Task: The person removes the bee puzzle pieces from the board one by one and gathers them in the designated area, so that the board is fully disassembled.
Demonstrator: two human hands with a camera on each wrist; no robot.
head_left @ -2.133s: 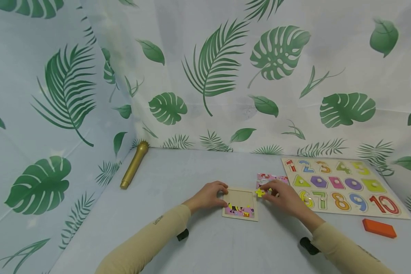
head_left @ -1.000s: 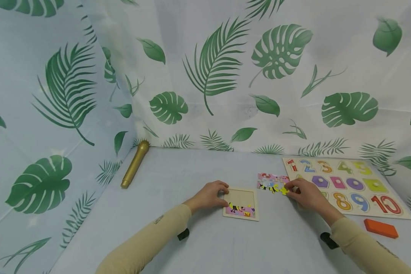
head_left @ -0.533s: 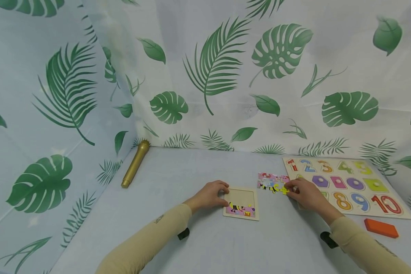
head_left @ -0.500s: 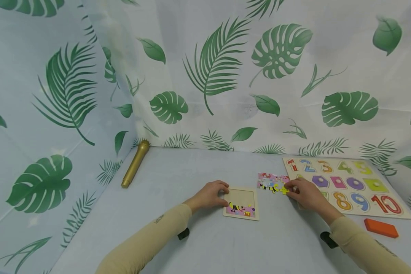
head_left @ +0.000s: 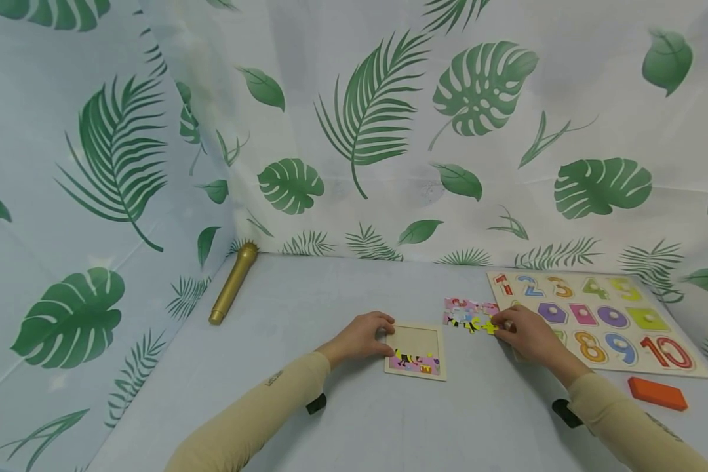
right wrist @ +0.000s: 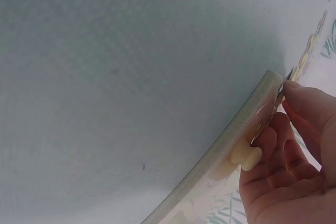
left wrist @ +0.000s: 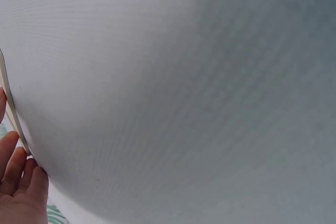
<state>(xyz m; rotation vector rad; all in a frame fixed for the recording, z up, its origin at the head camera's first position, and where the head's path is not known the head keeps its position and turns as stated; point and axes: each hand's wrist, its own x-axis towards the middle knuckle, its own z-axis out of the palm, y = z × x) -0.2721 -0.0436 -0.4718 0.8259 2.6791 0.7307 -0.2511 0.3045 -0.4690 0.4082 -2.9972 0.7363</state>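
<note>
My left hand (head_left: 362, 337) grips the left edge of a small square wooden puzzle tray (head_left: 413, 335), whose lower part is filled with pink and yellow bee-picture pieces. In the left wrist view, the fingers (left wrist: 34, 182) lie along the tray's thin edge (left wrist: 11, 103). To the tray's upper right lie joined jigsaw pieces (head_left: 463, 309), pink on top, with yellow and black below. At their right end, my right hand (head_left: 525, 334) pinches a yellow jigsaw piece (head_left: 491, 328) between thumb and fingertips. The right wrist view shows this hand (right wrist: 294, 150) close to the number board's edge, with the pieces seen edge-on.
A wooden number and shape board (head_left: 602, 321) with knobs lies at the right, partly under my right hand. An orange block (head_left: 657, 393) sits in front of it. Far left, a gold microphone (head_left: 233, 283) lies near the leaf-patterned backdrop (head_left: 342, 164).
My right hand has moved right with the yellow piece, from beside the tray to the right end of the joined pieces. Over the last second, both hands have stayed nearly still.
</note>
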